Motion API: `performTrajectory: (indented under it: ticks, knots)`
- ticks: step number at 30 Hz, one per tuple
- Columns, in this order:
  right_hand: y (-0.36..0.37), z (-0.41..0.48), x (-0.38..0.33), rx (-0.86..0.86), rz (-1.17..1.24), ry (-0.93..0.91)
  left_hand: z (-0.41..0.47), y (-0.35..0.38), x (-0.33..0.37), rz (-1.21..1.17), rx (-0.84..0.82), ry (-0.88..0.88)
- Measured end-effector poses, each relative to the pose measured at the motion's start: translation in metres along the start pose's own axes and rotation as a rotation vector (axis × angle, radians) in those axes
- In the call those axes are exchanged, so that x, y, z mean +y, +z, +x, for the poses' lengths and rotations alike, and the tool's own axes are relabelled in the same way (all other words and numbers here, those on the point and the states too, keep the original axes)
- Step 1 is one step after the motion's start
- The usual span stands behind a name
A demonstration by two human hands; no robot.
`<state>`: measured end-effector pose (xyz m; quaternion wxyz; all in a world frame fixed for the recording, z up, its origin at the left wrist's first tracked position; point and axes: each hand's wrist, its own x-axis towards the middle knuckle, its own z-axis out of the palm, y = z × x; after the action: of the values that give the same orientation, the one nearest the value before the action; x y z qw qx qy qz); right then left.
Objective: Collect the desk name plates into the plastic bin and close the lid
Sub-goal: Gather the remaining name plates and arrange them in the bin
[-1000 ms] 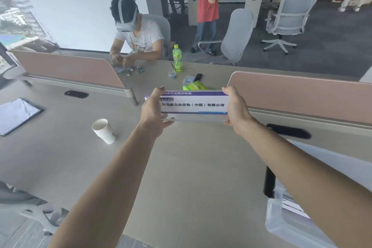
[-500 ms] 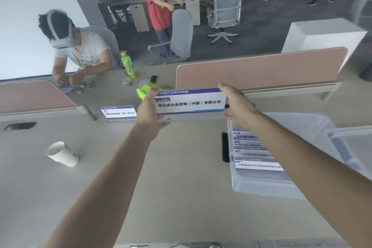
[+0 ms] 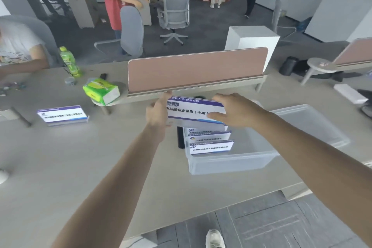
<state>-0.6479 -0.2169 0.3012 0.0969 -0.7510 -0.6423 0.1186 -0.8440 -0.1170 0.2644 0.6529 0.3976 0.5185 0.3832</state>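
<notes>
Gripping the name plate by its short ends, left hand and right hand hold it lengthwise over the bin's far-left corner.

One head-worn wide-angle view looks forward and down along both forearms to the fingers, close above the desk. Beyond the fingers it faces a pink divider and the open office; nearer than them, the desk's front edge.
</notes>
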Motion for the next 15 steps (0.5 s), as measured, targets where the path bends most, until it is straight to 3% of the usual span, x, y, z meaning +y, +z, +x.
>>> performTrajectory:
  ticks: [4, 11, 13, 15]
  knots:
    - [-0.005, 0.005, 0.036, 0.028, -0.163, -0.051, 0.000, 0.034, -0.009, 0.058, -0.016, 0.023]
    - [0.001, 0.031, 0.128, -0.029, -0.013, -0.183, 0.012, 0.093, -0.026, 0.169, -0.125, -0.154]
    - [0.005, 0.033, 0.148, -0.033, -0.052, -0.186, 0.015, 0.100, -0.033, 0.359, -0.136, -0.108]
    - [0.011, 0.035, 0.164, -0.071, -0.083, -0.198, 0.016, 0.100, -0.041, 0.787, -0.013, 0.122]
